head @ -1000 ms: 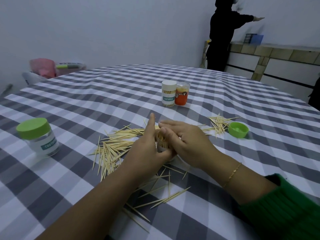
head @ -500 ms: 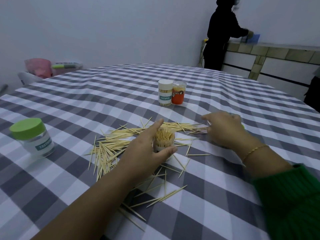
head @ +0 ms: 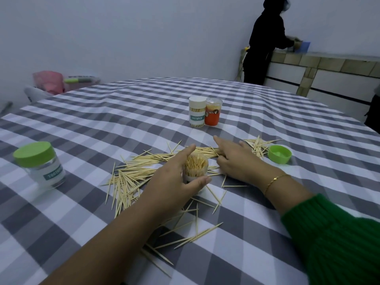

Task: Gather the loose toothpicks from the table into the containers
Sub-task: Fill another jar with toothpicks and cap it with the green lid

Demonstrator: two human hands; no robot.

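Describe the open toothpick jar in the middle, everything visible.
The open jar is a small clear cylinder, plastic by the look, standing upright on the checked tablecloth with no lid on. It is packed nearly full with pale wooden toothpicks standing on end. The left hand grips it, thumb across the near side and forefinger up the far side. Loose toothpicks lie around its base. Its lower half is hidden by the hand.
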